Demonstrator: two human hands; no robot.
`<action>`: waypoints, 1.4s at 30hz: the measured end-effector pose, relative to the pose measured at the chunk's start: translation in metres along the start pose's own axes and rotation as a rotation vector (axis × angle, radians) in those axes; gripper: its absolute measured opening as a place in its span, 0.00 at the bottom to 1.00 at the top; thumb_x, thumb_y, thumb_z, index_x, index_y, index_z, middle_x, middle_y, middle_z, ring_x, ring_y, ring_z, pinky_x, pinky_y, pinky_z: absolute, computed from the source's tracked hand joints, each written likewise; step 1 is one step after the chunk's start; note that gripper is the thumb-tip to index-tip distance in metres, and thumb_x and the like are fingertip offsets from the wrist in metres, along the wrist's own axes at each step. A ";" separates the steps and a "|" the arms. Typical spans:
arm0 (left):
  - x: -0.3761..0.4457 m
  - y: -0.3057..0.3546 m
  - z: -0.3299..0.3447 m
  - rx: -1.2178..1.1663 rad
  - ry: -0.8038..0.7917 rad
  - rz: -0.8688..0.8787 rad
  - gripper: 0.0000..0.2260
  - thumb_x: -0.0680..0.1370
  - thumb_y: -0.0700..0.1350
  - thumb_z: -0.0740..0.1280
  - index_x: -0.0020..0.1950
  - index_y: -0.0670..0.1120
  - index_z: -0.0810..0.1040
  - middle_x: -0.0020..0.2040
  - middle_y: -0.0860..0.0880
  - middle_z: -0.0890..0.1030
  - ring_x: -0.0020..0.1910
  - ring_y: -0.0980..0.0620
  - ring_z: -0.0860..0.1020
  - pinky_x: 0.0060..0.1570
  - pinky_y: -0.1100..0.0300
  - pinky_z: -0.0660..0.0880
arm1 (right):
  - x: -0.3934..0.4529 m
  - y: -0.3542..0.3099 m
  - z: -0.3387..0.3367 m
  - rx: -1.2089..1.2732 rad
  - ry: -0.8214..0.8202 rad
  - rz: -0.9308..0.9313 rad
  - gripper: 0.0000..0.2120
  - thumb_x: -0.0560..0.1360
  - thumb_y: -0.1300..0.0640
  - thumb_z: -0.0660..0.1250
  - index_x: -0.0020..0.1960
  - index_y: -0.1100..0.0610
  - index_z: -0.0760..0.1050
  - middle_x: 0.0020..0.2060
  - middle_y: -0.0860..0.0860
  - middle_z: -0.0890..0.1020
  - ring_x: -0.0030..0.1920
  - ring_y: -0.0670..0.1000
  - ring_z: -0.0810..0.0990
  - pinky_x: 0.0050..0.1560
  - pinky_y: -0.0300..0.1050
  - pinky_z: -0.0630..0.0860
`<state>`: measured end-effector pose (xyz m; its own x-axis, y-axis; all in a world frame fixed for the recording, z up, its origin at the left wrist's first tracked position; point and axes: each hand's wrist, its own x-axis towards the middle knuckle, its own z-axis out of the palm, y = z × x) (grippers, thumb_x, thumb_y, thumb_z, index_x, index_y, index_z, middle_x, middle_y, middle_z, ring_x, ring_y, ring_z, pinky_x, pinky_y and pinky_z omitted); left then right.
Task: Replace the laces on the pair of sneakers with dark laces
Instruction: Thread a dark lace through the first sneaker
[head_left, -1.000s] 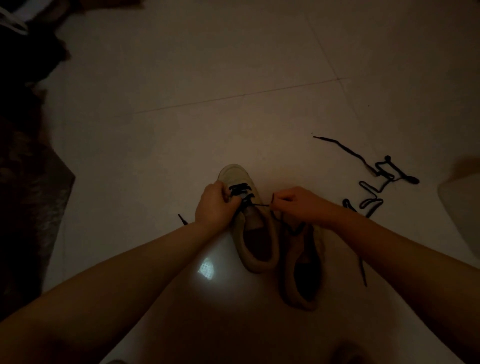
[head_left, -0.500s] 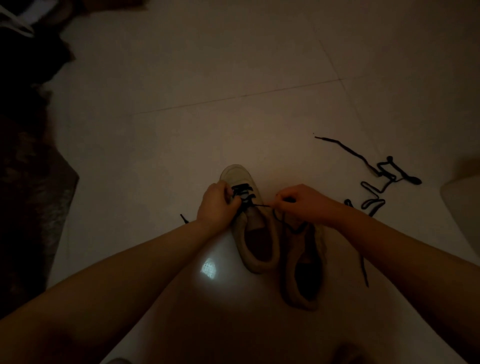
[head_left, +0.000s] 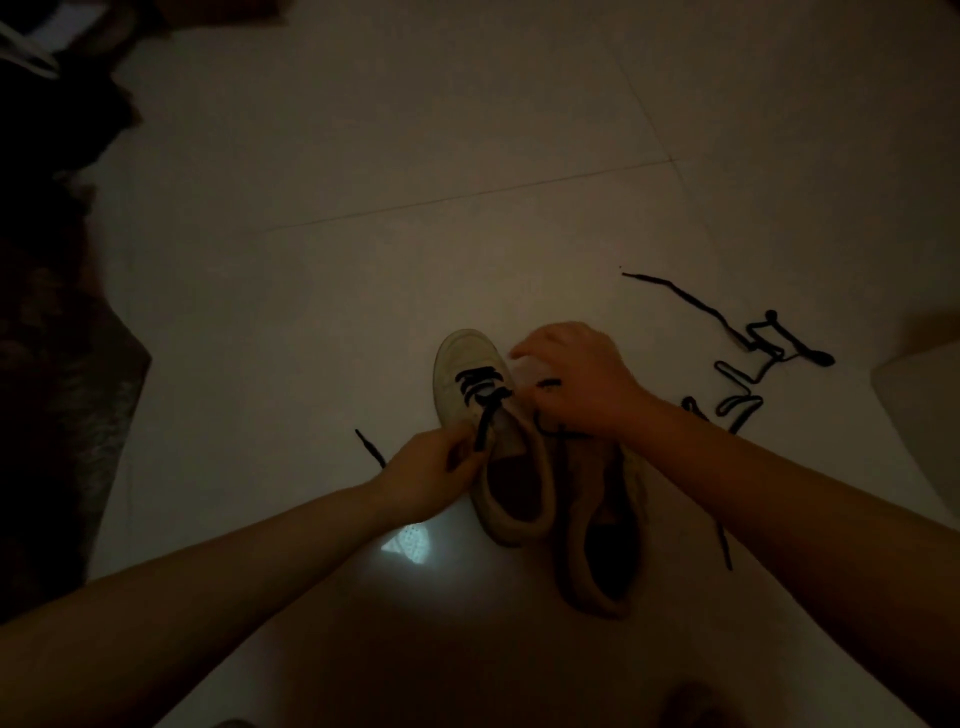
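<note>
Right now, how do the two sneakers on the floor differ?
The left sneaker has dark lace crossed through its front eyelets; on the right sneaker no threaded lace shows. The left sneaker's pale toe is in plain view; the right sneaker's toe is covered by the right hand. Both stand upright, side by side, openings up.

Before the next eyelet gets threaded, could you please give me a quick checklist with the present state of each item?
1. Left hand grips the dark lace coming from the left sneaker: ok.
2. Lower eyelets already laced: ok.
3. Right hand steadies that sneaker: cannot tell; it rests between the toes.
4. Other lace end within reach: cannot tell; hidden by the right hand.
5. Right sneaker laced: not ok.
6. Spare lace on the floor: ok.
</note>
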<state>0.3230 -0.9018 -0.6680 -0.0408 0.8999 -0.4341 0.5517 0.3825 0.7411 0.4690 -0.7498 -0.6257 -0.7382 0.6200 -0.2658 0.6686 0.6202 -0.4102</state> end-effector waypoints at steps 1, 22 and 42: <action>0.001 0.006 -0.002 -0.040 0.036 0.034 0.10 0.78 0.49 0.62 0.50 0.42 0.74 0.39 0.46 0.78 0.40 0.48 0.77 0.39 0.57 0.71 | -0.001 -0.010 0.001 0.032 -0.039 -0.117 0.25 0.69 0.41 0.61 0.61 0.53 0.77 0.61 0.53 0.76 0.63 0.55 0.70 0.64 0.52 0.65; 0.016 0.028 -0.045 -0.172 0.058 0.124 0.15 0.81 0.46 0.60 0.42 0.37 0.77 0.32 0.44 0.73 0.30 0.57 0.70 0.35 0.59 0.69 | -0.002 -0.016 -0.003 0.327 -0.053 -0.122 0.20 0.73 0.55 0.67 0.65 0.54 0.71 0.56 0.47 0.76 0.56 0.44 0.75 0.55 0.35 0.70; 0.036 0.063 -0.039 -0.171 0.062 0.229 0.13 0.81 0.41 0.60 0.36 0.46 0.74 0.28 0.54 0.70 0.25 0.64 0.70 0.31 0.69 0.65 | -0.004 -0.008 -0.018 0.131 -0.124 -0.178 0.18 0.76 0.55 0.64 0.65 0.52 0.71 0.55 0.47 0.78 0.56 0.48 0.76 0.65 0.45 0.65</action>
<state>0.3236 -0.8367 -0.6172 0.0151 0.9759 -0.2178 0.4044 0.1933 0.8939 0.4685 -0.7485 -0.6058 -0.8542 0.4376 -0.2806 0.5154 0.6421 -0.5675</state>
